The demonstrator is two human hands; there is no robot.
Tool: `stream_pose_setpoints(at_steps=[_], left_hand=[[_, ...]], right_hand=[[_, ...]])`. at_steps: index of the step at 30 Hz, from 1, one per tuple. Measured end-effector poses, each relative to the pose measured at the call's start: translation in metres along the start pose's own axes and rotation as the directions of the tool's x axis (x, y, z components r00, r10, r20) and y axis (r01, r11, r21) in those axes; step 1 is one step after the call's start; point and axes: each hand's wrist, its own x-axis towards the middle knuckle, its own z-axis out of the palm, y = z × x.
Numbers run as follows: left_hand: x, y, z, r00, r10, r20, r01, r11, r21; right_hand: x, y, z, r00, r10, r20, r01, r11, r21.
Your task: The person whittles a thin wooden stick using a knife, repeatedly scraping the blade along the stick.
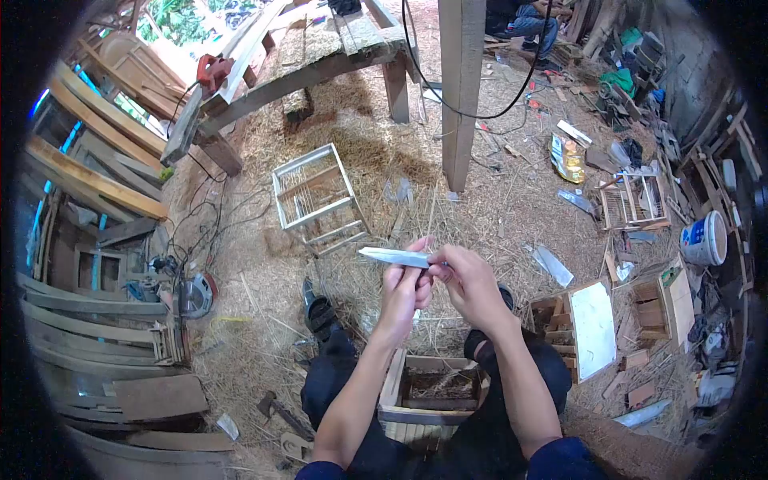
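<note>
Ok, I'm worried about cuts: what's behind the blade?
Part of the left hand is behind the blade, with a finger showing past its far edge. Whatever the blade covers cannot be seen.

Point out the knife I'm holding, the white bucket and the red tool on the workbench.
Knife (394, 256): head view, on the blade.
White bucket (698, 238): head view, on its side wall.
Red tool (214, 73): head view, on its body.

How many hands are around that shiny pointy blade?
2: the bare left hand, against the pointed silver metal blade, and the bare right hand, at the end away from its tip. No other hand shows there.
</note>
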Motion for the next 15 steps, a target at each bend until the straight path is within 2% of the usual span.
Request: stream_pose_setpoints(at_steps=[5,9,12,15], left_hand=[[-0.007,0.0,-0.008,0.997,-0.017,0.074,0.015,0.999,0.039],[-0.019,0.011,-0.005,0.997,-0.057,0.043,0.055,0.997,0.056],[-0.045,0.006,0.001,0.972,-0.152,0.179,0.112,0.97,0.216],[-0.044,-0.008,-0.004,0.96,-0.132,0.249,0.101,0.986,0.133]], right_hand=[[0.001,-0.006,-0.011,0.996,-0.08,0.038,0.083,0.993,-0.085],[0.001,-0.003,-0.013,0.982,-0.191,0.006,0.19,0.978,-0.088],[0.011,0.038,-0.033,0.94,-0.139,-0.312,0.058,0.965,-0.256],[0.008,0.027,-0.062,0.898,0.264,-0.353,-0.31,0.947,-0.08]])
